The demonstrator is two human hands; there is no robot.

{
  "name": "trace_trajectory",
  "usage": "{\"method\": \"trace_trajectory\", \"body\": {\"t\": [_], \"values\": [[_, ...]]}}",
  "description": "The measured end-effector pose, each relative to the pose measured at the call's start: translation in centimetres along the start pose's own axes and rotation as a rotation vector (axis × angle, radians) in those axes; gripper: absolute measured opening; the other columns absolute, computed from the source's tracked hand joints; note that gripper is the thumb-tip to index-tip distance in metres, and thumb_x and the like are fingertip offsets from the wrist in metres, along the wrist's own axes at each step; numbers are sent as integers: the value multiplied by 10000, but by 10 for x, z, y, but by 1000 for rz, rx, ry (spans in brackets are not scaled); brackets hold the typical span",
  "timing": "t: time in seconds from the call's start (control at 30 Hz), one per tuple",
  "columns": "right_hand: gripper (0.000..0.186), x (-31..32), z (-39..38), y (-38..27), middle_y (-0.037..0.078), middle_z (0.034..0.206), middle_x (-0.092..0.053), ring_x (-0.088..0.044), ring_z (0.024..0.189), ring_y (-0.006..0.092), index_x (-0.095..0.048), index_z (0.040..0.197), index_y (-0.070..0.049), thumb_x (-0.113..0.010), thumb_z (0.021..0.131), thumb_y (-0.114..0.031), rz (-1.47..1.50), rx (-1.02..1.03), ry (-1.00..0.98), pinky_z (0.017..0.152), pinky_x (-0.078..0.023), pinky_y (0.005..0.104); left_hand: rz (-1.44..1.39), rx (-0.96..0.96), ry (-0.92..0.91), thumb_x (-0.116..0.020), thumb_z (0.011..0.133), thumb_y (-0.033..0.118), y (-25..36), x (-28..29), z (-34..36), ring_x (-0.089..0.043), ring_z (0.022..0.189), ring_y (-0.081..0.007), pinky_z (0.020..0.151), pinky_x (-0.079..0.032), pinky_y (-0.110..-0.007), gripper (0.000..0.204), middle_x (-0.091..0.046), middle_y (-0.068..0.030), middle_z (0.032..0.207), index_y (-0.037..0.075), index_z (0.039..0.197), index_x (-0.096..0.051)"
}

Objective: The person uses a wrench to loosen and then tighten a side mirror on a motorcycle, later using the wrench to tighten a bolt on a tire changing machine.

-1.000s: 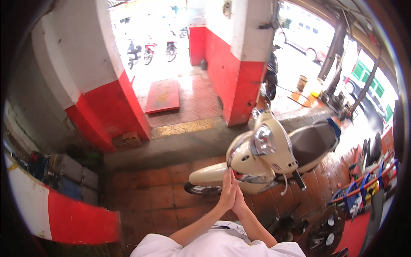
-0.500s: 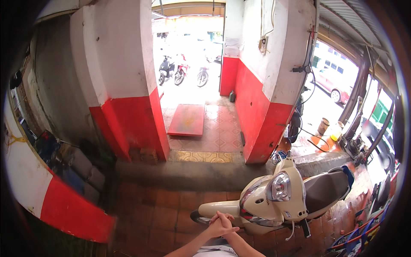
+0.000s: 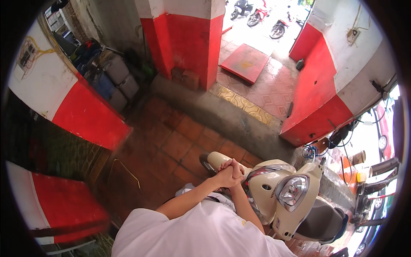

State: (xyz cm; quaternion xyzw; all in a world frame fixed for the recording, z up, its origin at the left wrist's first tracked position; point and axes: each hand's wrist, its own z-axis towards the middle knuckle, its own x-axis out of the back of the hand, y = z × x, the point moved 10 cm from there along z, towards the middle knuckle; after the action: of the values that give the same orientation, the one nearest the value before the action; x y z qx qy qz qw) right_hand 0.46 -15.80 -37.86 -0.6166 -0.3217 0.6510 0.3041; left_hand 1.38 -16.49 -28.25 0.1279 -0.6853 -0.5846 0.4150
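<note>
My left hand (image 3: pixel 225 177) and my right hand (image 3: pixel 236 172) are clasped in front of my body, fingers interlaced and closed on each other. No tool or part shows in them; the space between the palms is hidden. Just beyond and beside the hands stands a cream scooter (image 3: pixel 263 186), its front wheel pointing left. The front mudguard (image 3: pixel 219 159) lies right behind my fingers in the picture. Farther right are its headlight (image 3: pixel 293 192) and dark seat (image 3: pixel 322 218).
A concrete step (image 3: pixel 192 103) runs along the tiled floor (image 3: pixel 177 143). Beyond it lies a red platform (image 3: pixel 246 63) between red-and-white pillars. Grey containers (image 3: pixel 115 70) stand at the left. A thin yellow rod-like thing (image 3: pixel 132 173) is on the floor. Parked motorbikes (image 3: pixel 257 16) are outside.
The view has tilted down and turned left, so the doorway sits higher and farther right and my white shirt shows. My hands stay clasped.
</note>
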Motion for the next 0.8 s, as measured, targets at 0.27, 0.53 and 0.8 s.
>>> {"method": "trace_trajectory", "body": {"t": [0.27, 0.53, 0.8], "values": [[341, 41, 29, 79, 124, 876, -643, -629, 842, 260, -642, 890, -39, -486, 1031, -308, 289, -321, 48, 761, -522, 387, 150, 152, 177, -710, 813, 521, -44, 27, 11, -652, 939, -350, 834, -505, -455, 420, -682, -155, 932, 127, 956, -723], [381, -39, 77, -23, 115, 981, -670, -647, 928, 222, -693, 1214, -97, -757, 913, -322, -722, 476, 32, 827, -529, 314, 139, 162, 192, -763, 771, 493, -91, 83, 38, -664, 953, -317, 871, -506, -422, 425, -712, -148, 935, 87, 899, -750], [429, -8, 188, 126, 40, 681, -635, -585, 617, 179, -670, 718, -98, -660, 954, -456, 217, -389, 496, 597, -489, 319, -225, 284, 101, -747, 825, 380, -174, 160, 79, -694, 925, -264, 849, -517, -374, 374, -742, -120, 924, 20, 926, -745]]}}
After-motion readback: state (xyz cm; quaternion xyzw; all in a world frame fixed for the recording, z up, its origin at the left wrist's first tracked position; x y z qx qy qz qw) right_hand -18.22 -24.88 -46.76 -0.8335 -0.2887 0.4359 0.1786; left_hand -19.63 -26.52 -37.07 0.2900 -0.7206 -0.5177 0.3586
